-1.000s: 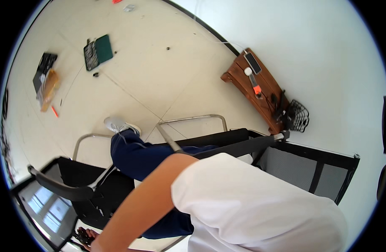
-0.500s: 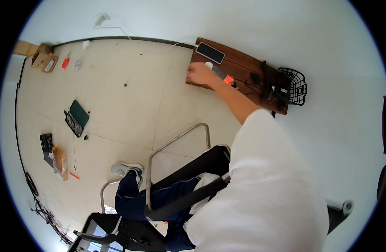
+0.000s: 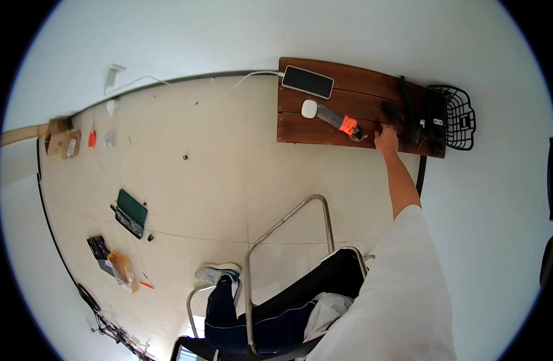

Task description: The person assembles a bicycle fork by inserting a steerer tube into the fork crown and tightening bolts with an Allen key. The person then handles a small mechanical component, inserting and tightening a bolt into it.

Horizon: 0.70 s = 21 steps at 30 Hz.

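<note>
My right hand [image 3: 386, 139] reaches over the near edge of the brown wooden bench [image 3: 294, 133], its fingers stretched forward and slightly apart. Small dark items [image 3: 392, 112] lie just beyond the fingertips; what they are is too blurred to tell. To the left of the hand lies a grey, bottle-like thing [image 3: 332, 117] with an orange band and a dark end. A small white rounded case [image 3: 309, 109] is beside its far end. Behind them rests a phone [image 3: 308, 82] with a white cable plugged in. My left hand is out of view.
A black wire basket [image 3: 461, 117] and dark parts [image 3: 431, 123] are at the bench's right end. A metal-framed chair [image 3: 247, 289] stands below. On the floor lie an opened green case [image 3: 132, 206], a cardboard box [image 3: 59, 139] and packaging [image 3: 123, 269].
My right hand has moved right along the bench, from beside the white case to near the dark items. The case now lies uncovered. The whole view has shifted.
</note>
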Motion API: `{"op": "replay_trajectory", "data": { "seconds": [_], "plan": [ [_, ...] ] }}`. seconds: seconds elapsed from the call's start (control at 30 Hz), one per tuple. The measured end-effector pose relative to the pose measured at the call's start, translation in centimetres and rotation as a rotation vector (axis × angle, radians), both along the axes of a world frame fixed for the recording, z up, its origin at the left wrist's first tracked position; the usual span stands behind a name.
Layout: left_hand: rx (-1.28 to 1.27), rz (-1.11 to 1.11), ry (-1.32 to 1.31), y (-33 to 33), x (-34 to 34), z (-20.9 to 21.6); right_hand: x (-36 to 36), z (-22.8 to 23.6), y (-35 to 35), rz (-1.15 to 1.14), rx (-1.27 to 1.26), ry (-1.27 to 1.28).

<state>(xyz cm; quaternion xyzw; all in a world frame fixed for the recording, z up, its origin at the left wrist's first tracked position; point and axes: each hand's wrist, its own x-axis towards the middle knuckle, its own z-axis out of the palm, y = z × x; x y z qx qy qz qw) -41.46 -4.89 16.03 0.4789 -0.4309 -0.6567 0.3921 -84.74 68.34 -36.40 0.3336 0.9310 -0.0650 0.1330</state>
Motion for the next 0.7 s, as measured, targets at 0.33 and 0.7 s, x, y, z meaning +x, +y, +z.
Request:
{"op": "replay_trajectory", "data": {
  "seconds": [0.33, 0.7],
  "plan": [
    [-0.114, 0.527, -0.121, 11.0, -7.0, -2.4, -1.0, -0.4, -1.3, 0.260, 0.269, -0.123],
    [0.008, 0.170, 0.327, 11.5, 4.6, -4.6, -22.6, 8.7, -5.6, 0.396, -0.172, 0.759]
  ]
}}
